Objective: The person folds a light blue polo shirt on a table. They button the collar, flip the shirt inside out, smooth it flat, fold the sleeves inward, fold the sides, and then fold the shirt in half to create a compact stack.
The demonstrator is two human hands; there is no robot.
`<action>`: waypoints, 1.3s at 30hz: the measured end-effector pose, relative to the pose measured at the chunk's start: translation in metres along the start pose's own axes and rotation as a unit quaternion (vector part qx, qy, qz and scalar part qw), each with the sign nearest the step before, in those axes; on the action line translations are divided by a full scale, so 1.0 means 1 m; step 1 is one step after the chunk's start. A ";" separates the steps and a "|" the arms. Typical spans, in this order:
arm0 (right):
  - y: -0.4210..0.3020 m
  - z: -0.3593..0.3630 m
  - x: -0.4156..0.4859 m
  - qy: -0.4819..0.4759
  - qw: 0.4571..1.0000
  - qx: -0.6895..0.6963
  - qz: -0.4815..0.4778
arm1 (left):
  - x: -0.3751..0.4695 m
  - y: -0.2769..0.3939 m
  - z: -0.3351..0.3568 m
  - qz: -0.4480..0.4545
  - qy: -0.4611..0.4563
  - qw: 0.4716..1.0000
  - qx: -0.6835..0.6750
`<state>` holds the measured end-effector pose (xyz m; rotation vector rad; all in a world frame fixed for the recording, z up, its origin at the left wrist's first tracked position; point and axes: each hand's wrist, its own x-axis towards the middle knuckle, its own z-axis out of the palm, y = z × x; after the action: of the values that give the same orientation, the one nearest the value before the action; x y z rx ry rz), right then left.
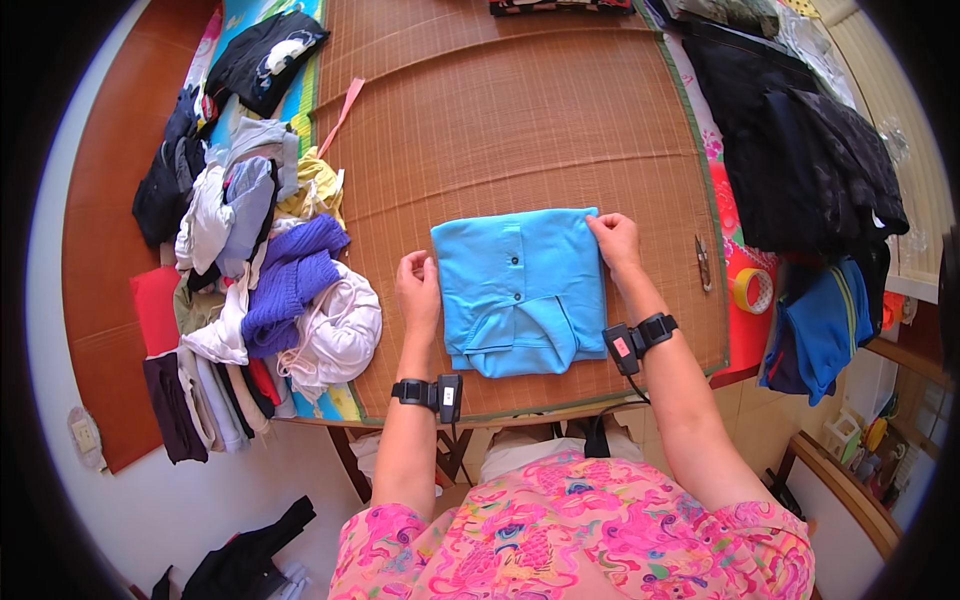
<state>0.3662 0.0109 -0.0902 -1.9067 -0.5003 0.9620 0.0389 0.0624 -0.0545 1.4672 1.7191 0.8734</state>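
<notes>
A light blue polo shirt (480,277), folded into a rough square, lies on a brown woven mat (517,120) in front of me. Its collar faces my body, and two dark buttons show on the placket. At the shirt's far right corner, my right hand (619,238) pinches the fabric between thumb and fingers. Just beside the left edge is my left hand (418,283), its fingers curled; whether they touch the cloth I cannot tell. Both wrists carry black straps with small boxes.
Piled clothes, including a purple knit garment (292,277) and a white one (345,315), lie left. Right are thread snips (703,262), a yellow tape roll (752,290), black garments (780,150) and blue striped clothing (821,322). The table's near edge runs below the shirt.
</notes>
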 end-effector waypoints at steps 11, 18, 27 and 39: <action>-0.004 -0.002 -0.002 0.002 0.992 0.115 -0.051 | 0.042 0.014 0.022 -0.103 -0.053 0.993 -0.017; -0.001 0.001 -0.001 0.038 0.996 0.071 -0.046 | 0.052 -0.013 0.030 -0.026 -0.044 0.997 -0.056; -0.010 -0.005 -0.017 0.096 0.991 0.040 -0.083 | 0.018 0.007 0.005 0.150 0.008 0.981 0.127; 0.001 0.012 -0.188 -0.146 0.894 -0.261 -0.333 | -0.103 0.015 -0.030 0.300 -0.261 0.898 0.190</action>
<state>0.2409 -0.1093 -0.0159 -1.8162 -1.6069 0.6797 0.0323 -0.0396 -0.0169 2.3137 1.0674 0.3611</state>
